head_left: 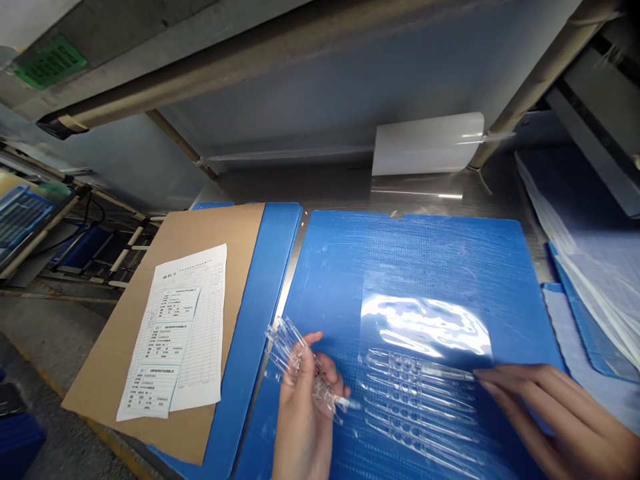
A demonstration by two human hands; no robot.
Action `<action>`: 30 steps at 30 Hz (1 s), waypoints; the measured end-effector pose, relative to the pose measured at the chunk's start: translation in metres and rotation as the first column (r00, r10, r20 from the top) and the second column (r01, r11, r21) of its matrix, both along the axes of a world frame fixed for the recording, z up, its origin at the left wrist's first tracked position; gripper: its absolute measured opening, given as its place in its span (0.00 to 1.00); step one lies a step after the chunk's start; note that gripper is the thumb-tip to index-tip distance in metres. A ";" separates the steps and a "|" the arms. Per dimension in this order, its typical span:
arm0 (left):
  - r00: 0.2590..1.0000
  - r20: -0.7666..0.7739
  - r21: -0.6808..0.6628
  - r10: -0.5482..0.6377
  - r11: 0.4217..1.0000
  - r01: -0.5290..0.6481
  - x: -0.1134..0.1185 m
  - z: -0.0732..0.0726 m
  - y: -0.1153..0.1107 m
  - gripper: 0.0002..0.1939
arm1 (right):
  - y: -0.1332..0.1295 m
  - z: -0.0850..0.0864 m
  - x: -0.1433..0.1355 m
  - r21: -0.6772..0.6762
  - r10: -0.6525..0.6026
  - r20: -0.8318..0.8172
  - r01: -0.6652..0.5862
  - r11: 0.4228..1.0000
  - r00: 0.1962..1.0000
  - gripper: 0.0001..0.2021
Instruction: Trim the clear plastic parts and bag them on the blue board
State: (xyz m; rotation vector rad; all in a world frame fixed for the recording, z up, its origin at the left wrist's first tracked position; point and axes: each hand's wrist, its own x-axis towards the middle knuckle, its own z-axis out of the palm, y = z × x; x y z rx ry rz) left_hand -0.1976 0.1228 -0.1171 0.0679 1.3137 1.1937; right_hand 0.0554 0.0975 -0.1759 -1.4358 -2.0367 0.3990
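Observation:
My left hand (305,393) is closed around a bunch of clear plastic pieces (285,343) that stick out on both sides of it. Several similar clear pieces (420,407) lie in a stack of near-parallel rows on a clear film (425,280) over the blue board (340,260). At the right, my right hand (550,407) pinches the pointed end of the top piece in the rows, thumb and forefinger together. Its other fingers are blurred. Bright glare covers part of the film above the rows.
Papers with printed labels (173,333) lie on a brown cardboard sheet (105,360) at the left. A white roll (427,143) is at the back, below a pipe (250,63). Plastic-covered blue sheets (590,267) are at the right.

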 end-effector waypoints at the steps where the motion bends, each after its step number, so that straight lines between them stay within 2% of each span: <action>1: 1.000 0.012 -0.006 -0.026 1.000 0.026 -0.001 0.001 0.000 0.19 | 0.002 0.000 -0.001 0.015 -0.056 0.005 0.056 0.998 0.998 0.11; 4: 0.990 0.048 -0.019 -0.133 0.991 0.134 -0.004 0.002 -0.001 0.17 | 0.005 0.000 -0.008 0.054 -0.151 0.020 0.150 0.987 0.988 0.15; 9: 0.965 0.093 -0.023 -0.246 0.968 0.249 -0.003 0.002 -0.002 0.12 | 0.007 -0.002 -0.013 0.064 -0.206 0.056 0.202 0.977 0.977 0.17; 11: 0.960 0.088 -0.036 -0.266 0.962 0.270 -0.002 0.002 -0.002 0.15 | 0.008 -0.003 -0.009 0.067 -0.190 0.070 0.186 0.980 0.979 0.15; 15: 0.933 0.046 -0.043 -0.356 0.933 0.358 -0.001 0.002 -0.003 0.23 | 0.012 -0.006 -0.001 0.089 -0.075 0.092 0.067 0.994 0.993 0.11; 18: 0.879 -0.010 -0.037 -0.477 0.878 0.477 -0.003 -0.001 -0.006 0.25 | 0.015 -0.007 0.002 0.100 -0.024 0.116 0.012 0.995 0.993 0.11; 23: 0.774 -0.085 -0.084 -0.628 0.778 0.622 -0.002 -0.005 -0.011 0.23 | 0.016 -0.005 0.000 0.098 0.000 0.155 -0.016 0.995 0.988 0.13; 27: 0.676 -0.125 -0.125 -0.727 0.687 0.716 0.007 -0.002 -0.011 0.21 | 0.010 0.004 -0.007 -0.035 -0.018 0.036 0.020 0.999 0.999 0.16; 30: 0.616 -0.149 -0.120 -0.773 0.633 0.765 0.012 -0.001 -0.008 0.16 | 0.007 0.013 -0.012 -0.110 0.030 -0.012 -0.031 0.993 0.999 0.12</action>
